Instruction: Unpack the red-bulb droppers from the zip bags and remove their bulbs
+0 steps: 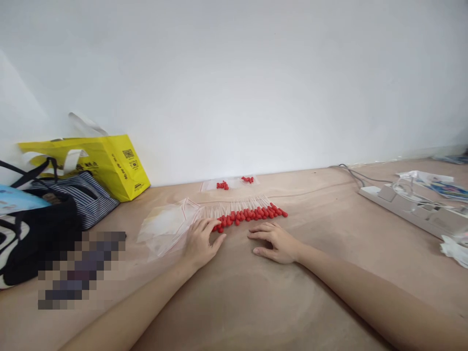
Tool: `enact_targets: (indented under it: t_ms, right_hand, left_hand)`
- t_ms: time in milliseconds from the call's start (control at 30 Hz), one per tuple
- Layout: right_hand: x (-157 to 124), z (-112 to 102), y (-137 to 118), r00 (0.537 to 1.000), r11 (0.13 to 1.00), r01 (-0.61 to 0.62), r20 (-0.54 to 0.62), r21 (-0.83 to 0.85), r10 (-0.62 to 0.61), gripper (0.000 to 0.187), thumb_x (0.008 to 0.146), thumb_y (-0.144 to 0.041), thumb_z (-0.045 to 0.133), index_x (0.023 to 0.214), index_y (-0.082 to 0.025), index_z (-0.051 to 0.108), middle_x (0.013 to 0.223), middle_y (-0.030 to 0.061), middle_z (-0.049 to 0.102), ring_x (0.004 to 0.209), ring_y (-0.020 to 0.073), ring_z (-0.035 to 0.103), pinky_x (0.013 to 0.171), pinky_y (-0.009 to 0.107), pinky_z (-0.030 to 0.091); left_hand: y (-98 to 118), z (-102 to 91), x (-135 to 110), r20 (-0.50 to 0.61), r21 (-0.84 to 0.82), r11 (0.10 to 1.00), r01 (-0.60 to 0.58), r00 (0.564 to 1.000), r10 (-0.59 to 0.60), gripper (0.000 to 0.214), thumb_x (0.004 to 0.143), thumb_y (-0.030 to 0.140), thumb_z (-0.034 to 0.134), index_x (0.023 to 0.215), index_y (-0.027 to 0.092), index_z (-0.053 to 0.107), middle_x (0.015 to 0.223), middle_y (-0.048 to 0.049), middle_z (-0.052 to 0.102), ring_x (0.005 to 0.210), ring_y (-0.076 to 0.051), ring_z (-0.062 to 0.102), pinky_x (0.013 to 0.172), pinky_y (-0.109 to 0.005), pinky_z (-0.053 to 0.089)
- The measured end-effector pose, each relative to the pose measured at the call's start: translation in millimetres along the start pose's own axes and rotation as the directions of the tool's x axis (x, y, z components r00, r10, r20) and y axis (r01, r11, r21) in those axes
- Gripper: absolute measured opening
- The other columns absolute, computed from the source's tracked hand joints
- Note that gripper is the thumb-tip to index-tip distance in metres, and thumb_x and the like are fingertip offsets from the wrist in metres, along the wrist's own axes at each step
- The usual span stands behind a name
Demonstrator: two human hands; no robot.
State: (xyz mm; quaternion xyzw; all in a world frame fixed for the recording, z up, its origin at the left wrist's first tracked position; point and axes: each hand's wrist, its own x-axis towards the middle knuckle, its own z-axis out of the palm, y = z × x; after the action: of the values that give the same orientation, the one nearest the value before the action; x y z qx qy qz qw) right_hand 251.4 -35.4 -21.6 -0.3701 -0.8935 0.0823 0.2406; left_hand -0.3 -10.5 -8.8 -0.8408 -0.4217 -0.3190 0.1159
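A row of thin pale sticks with red bulb-like tips (252, 214) lies side by side on the wooden table, the tips toward me. My left hand (202, 243) rests at the row's left end, its fingertips at the nearest red tips and its thumb apart; it appears to hold nothing. To the right, my right hand (277, 242) lies just in front of the row with loosely bent, spread fingers and nothing in them. Clear plastic zip bags (168, 222) lie beside my left hand. Farther back, another clear bag (234, 183) carries two small clusters of red-tipped sticks.
At the left stand a yellow shopping bag (126, 163), a striped pouch (95, 197) and a black bag (54, 234). A blurred-out dark object (82, 270) lies before them. On the right are a white power strip (402, 207), cables and a crumpled tissue (455, 249). A white wall (278, 87) rises behind.
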Motion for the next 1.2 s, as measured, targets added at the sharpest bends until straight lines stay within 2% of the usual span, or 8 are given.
enact_targets:
  t_ms: [167, 367, 533, 633, 733, 800, 1000, 1200]
  right_hand:
    - [0, 1, -1, 1.000, 1.000, -0.010, -0.008, -0.002, 0.010, 0.038, 0.079, -0.041, 0.050, 0.113, -0.023, 0.054, 0.116, 0.0063, 0.055, 0.104, 0.0201, 0.049, 0.090, 0.038, 0.034]
    - [1, 1, 0, 1.000, 1.000, 0.009, -0.021, -0.024, -0.010, 0.038, 0.079, -0.042, 0.050, 0.112, -0.023, 0.055, 0.115, 0.0080, 0.055, 0.102, 0.0207, 0.051, 0.086, 0.038, 0.036]
    - [0, 4, 2, 0.998, 0.999, 0.027, -0.047, -0.022, -0.028, 0.036, 0.078, -0.040, 0.052, 0.109, -0.023, 0.055, 0.111, 0.0065, 0.057, 0.101, 0.0203, 0.051, 0.085, 0.037, 0.037]
    - [1, 6, 1, 0.984, 0.999, 0.013, -0.175, -0.031, -0.018, 0.032, 0.078, -0.033, 0.052, 0.107, -0.021, 0.055, 0.104, 0.0065, 0.059, 0.095, 0.0189, 0.053, 0.082, 0.036, 0.040]
    - [3, 8, -2, 0.914, 0.995, -0.038, -0.406, -0.095, -0.003, 0.035, 0.078, -0.028, 0.051, 0.112, -0.018, 0.051, 0.104, 0.0092, 0.057, 0.096, 0.0201, 0.050, 0.082, 0.037, 0.039]
    - [5, 8, -6, 0.883, 0.987, -0.034, -0.468, -0.156, -0.043, 0.039, 0.078, -0.028, 0.052, 0.115, -0.017, 0.048, 0.107, 0.0103, 0.056, 0.099, 0.0211, 0.048, 0.084, 0.038, 0.037]
    - [12, 14, -11, 0.910, 0.965, 0.091, -0.373, -0.247, -0.181, 0.023, 0.082, -0.033, 0.050, 0.101, -0.023, 0.058, 0.087, 0.0029, 0.063, 0.088, 0.0168, 0.051, 0.088, 0.039, 0.028]
    - [14, 18, -10, 0.940, 0.976, 0.080, -0.310, -0.202, -0.141, 0.019, 0.085, -0.031, 0.046, 0.092, -0.023, 0.062, 0.067, -0.0002, 0.060, 0.071, 0.0126, 0.049, 0.080, 0.033, 0.029]
  left_hand:
    - [-4, 19.9, 17, -0.068, 0.095, 0.995, -0.021, 0.997, 0.027, 0.020, 0.074, 0.031, 0.056, 0.090, 0.020, 0.063, 0.084, -0.0053, 0.065, 0.083, -0.023, 0.056, 0.077, -0.040, 0.040]
    - [-9, 22.0, 19, -0.119, -0.011, 0.996, -0.087, 0.989, 0.085, 0.014, 0.080, 0.027, 0.052, 0.084, 0.022, 0.064, 0.077, -0.0010, 0.068, 0.073, -0.017, 0.060, 0.087, -0.044, 0.034]
    - [-12, 18.3, 19, -0.326, -0.119, 0.992, -0.041, 0.945, 0.000, 0.013, 0.078, 0.027, 0.055, 0.082, 0.020, 0.065, 0.074, -0.0029, 0.067, 0.070, -0.017, 0.060, 0.072, -0.035, 0.044]
    - [-9, 12.1, 12, -0.394, -0.164, 0.985, -0.043, 0.919, -0.026, 0.013, 0.077, 0.025, 0.056, 0.083, 0.018, 0.064, 0.078, -0.0051, 0.067, 0.074, -0.017, 0.061, 0.071, -0.033, 0.047]
    - [0, 5.5, 0, -0.333, -0.322, 0.942, -0.093, 0.943, -0.021, 0.012, 0.077, 0.022, 0.056, 0.085, 0.018, 0.065, 0.080, -0.0047, 0.067, 0.077, -0.016, 0.062, 0.071, -0.029, 0.050]
    - [7, 2.8, -8, -0.213, -0.439, 0.892, -0.108, 0.977, 0.014, 0.013, 0.078, 0.021, 0.054, 0.086, 0.019, 0.065, 0.082, -0.0044, 0.067, 0.076, -0.015, 0.063, 0.070, -0.027, 0.052]
    - [14, 2.8, -13, -0.016, -0.583, 0.809, -0.077, 0.996, 0.083, 0.015, 0.080, 0.020, 0.052, 0.088, 0.019, 0.065, 0.085, -0.0054, 0.067, 0.078, -0.014, 0.063, 0.071, -0.026, 0.053]
    - [22, -1.9, -8, 0.053, -0.454, 0.886, -0.090, 0.990, 0.128, 0.019, 0.082, 0.024, 0.049, 0.095, 0.020, 0.062, 0.091, -0.0050, 0.066, 0.083, -0.015, 0.061, 0.076, -0.031, 0.050]
